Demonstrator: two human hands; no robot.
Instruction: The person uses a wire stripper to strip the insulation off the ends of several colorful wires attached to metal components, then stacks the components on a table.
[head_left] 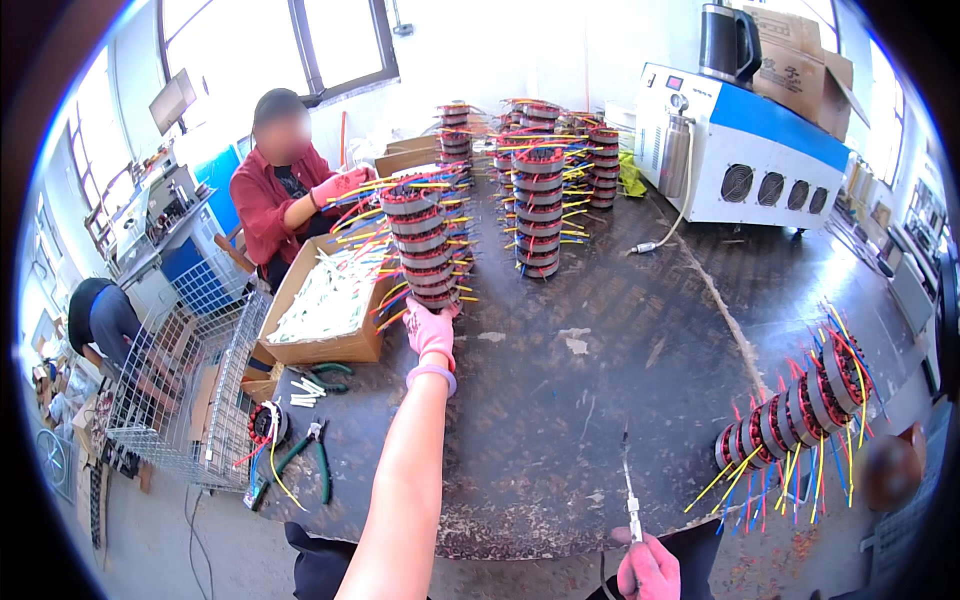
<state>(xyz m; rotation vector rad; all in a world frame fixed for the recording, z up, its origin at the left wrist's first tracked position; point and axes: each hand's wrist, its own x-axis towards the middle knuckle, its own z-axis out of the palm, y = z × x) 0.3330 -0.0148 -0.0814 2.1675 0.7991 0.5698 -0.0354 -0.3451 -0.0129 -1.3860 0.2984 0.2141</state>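
My left hand [430, 330], in a pink glove, reaches forward across the table. Its fingers close on the lowest ring of an upright stack of wound motor stators [424, 250], whose red, blue and yellow wires stick out sideways. Part of those fingers is hidden by the stack. Low in the view, my right hand [650, 568], also gloved in pink, grips a slim rod-shaped tool [633, 505] with a thin dark tip pointing away from me. A cable runs by it; its exact kind I cannot tell. Across the table, a co-worker's gloved hand [343, 187] is beside the stack's upper wires.
More stator stacks [540, 210] stand at the back; another stack [795, 410] lies slanted at right. A carton [325, 345] of white sleeves, pliers [318, 460], a single stator [268, 424] and a wire cart [215, 400] are left. A white-blue machine [745, 150] sits back right.
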